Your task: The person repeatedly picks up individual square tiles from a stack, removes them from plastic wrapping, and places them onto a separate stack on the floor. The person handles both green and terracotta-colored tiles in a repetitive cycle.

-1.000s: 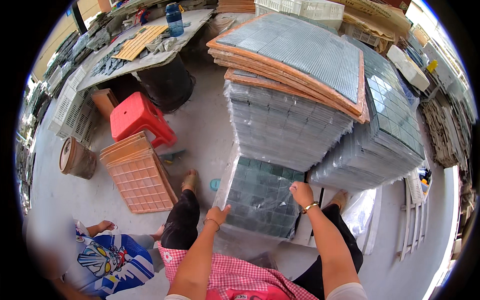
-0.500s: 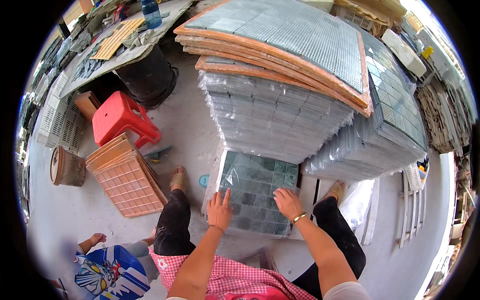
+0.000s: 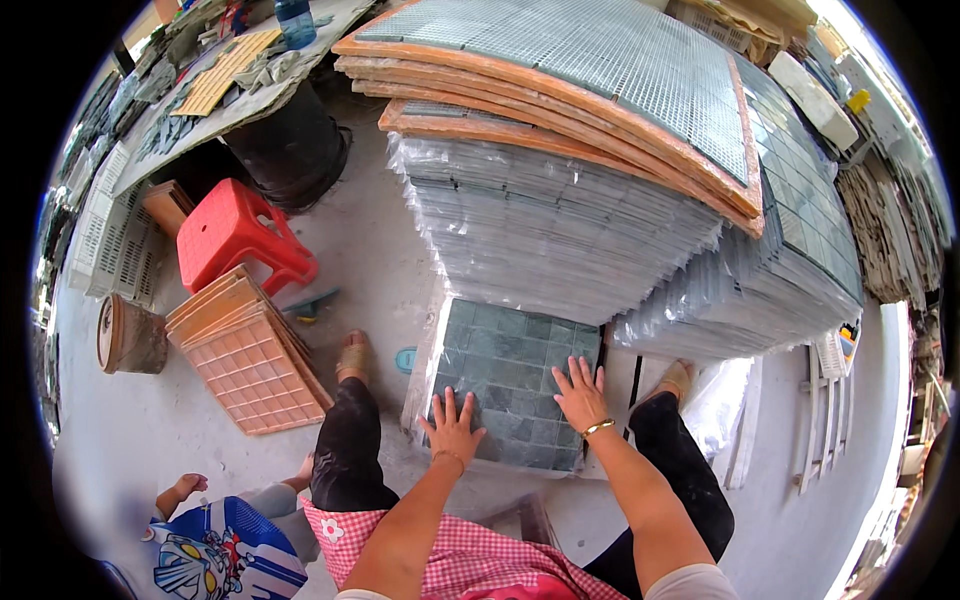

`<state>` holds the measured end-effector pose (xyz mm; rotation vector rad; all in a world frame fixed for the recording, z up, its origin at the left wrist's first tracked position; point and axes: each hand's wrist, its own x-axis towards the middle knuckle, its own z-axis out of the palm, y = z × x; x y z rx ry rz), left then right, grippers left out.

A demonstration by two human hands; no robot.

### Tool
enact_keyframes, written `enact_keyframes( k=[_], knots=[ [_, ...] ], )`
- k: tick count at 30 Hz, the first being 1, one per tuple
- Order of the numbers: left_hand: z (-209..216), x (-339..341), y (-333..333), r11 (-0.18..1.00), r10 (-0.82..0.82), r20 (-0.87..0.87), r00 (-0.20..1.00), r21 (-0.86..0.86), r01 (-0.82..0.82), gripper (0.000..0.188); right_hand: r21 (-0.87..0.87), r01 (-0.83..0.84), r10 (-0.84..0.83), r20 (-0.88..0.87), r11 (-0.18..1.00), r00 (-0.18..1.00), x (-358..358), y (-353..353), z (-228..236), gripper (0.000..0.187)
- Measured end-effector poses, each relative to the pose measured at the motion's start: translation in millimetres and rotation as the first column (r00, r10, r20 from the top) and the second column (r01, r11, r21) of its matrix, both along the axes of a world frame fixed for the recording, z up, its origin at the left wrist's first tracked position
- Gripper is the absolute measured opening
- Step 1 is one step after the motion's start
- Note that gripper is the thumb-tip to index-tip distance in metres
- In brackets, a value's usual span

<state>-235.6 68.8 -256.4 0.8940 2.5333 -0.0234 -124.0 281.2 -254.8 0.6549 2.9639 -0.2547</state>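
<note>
A sheet of grey-green square stone tiles [image 3: 512,385] lies flat on a low stack between my feet. Both of my hands rest palm down on it. My left hand [image 3: 453,430] is at its near left part with the fingers spread. At the right edge lies my right hand [image 3: 582,398], fingers spread too, a gold bangle on its wrist. Neither hand holds anything. Clear plastic film [image 3: 425,385] shows along the left side of the low stack.
Beyond stands a tall stack of plastic-layered tile sheets [image 3: 540,220], topped by orange-framed trays [image 3: 560,60]. Another tile stack [image 3: 750,300] is at its right. To the left are a red stool [image 3: 225,235], brown grid trays [image 3: 245,365] and a bucket [image 3: 135,340]. Someone in blue [image 3: 225,550] is at lower left.
My left hand has moved slightly right and nearer me, and its fingers have spread. My right hand's fingers have straightened and fanned out on the tiles. My view has shifted slightly.
</note>
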Motion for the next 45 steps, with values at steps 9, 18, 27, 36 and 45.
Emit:
enact_keyframes(
  k=[9,18,27,36,45],
  knots=[
    [-12.2,-4.1,25.1,0.994,0.015,-0.047,0.999,0.112,-0.009,0.071,0.046,0.020,-0.024,0.098,0.999,0.995,27.3,-23.0,-16.9,0.058],
    [-10.4,-8.0,17.2,0.996,-0.010,-0.033,0.999,0.084,0.013,0.068,0.053,0.046,-0.053,0.131,0.998,0.990,25.7,-29.5,-11.2,0.058],
    [26.9,-13.2,11.5,1.000,0.006,0.083,0.997,-0.011,-0.005,0.057,-0.083,-0.057,0.036,-0.228,0.995,0.973,-13.0,-30.8,96.6,0.052],
    [139.5,9.6,-40.6,0.749,-0.241,0.125,0.963,0.655,0.102,0.046,0.425,-0.189,0.449,-0.673,0.885,0.588,-112.2,-5.2,359.7,0.036],
    [93.6,-6.1,-52.6,0.868,-0.264,0.408,0.874,0.495,0.031,0.045,0.031,0.002,0.003,-0.183,1.000,0.983,-149.1,88.5,402.9,0.062]
  ],
)
